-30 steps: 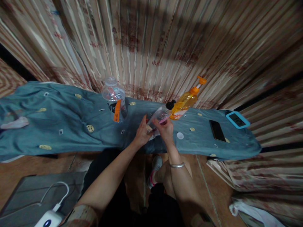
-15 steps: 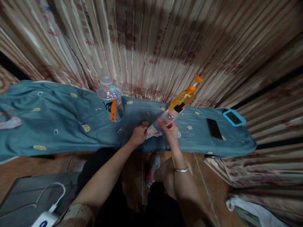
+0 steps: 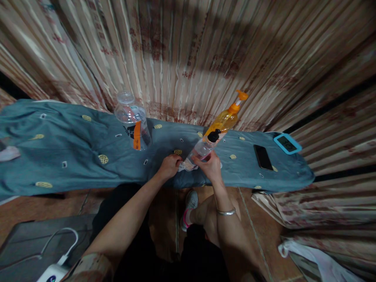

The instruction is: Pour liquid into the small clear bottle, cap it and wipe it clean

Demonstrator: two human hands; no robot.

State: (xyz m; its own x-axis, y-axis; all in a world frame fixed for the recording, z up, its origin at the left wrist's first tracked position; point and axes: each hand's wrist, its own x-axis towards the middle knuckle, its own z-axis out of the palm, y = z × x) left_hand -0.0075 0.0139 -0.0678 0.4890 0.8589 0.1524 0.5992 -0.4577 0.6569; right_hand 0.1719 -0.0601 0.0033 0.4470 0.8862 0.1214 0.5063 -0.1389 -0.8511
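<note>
Bottle (image 3: 202,147), small, clear, with a black cap, tilted over the near edge of the blue-green cloth (image 3: 73,156), cap end pointing up and away toward the curtain (image 3: 188,58). Gripped around the lower body by the right hand (image 3: 212,167), fingers curled about the plastic, thumb underneath. Base end met by the left hand (image 3: 169,166), fingers bunched in a pinch on a pale scrap or wipe (image 3: 185,167) pressed against the bottle's bottom; cannot tell exactly how much of the scrap is held.

Probably light: thin see-through plastic, little or no liquid visible inside. Likely to dent under a hard squeeze, so best held around the middle of the body, as now, with moderate pressure. Smooth wall, perhaps slick if damp; the cap, narrower and firmer, looks the surer second hold. Not fragile in the way of glass, judging by the look of it.

Just behind, touching or nearly so: orange pump bottle (image 3: 225,119), upright. Further left, well apart: large clear jar (image 3: 132,121) with an orange label. To the right on the cloth: dark phone (image 3: 262,157) and a blue-framed device (image 3: 287,143). Silver bangle (image 3: 226,212) on the right wrist.
</note>
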